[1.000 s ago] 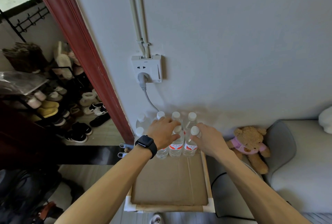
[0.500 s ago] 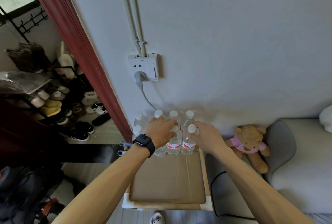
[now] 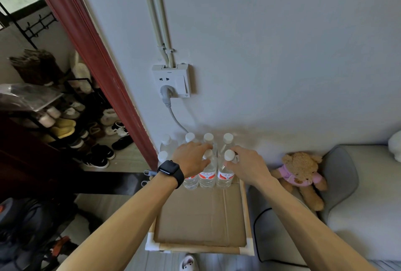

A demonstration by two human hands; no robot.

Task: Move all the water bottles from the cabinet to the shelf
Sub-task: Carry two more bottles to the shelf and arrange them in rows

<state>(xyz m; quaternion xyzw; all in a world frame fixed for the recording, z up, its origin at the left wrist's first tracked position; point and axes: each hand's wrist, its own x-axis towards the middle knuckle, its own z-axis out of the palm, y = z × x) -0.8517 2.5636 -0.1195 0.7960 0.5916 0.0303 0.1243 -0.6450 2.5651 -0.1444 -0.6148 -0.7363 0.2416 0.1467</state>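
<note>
Clear water bottles [image 3: 207, 175] with white caps stand clustered at the far, wall-side edge of a cardboard-topped shelf [image 3: 201, 218]. Left hand [image 3: 192, 160] curls over one bottle; right hand [image 3: 247, 165] grips the rightmost front bottle [image 3: 225, 175].

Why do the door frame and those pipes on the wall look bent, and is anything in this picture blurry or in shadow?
Head view: the wide-angle lens bows the red door frame and the wall pipes. The middle is sharp; the bottle labels show as red bands, though the print is too small to read. The left edge is dim, with the shoe rack in shadow. Soft daylight on the wall, no glare.
</note>
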